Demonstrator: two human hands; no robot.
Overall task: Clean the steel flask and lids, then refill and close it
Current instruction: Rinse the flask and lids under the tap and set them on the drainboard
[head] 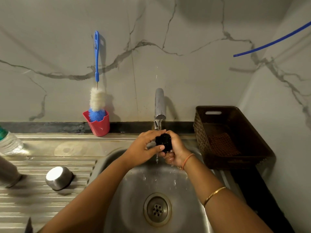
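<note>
- Under the tap (159,105), both your hands grasp the black lid (163,141): the left hand (143,148) pinches it, the right hand (176,152) cups it from below.
- Turn it slowly so water reaches every groove.
- Leave the steel flask (8,172) and steel cap (58,178) on the drainer (42,195) at your left.

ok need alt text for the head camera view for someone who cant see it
Two hands hold a small black lid under water running from a steel tap over a sink. The left hand grips it, the right hand cups it from below. A steel cup rests on the draining board at left; a brown basket stands at right.
</note>
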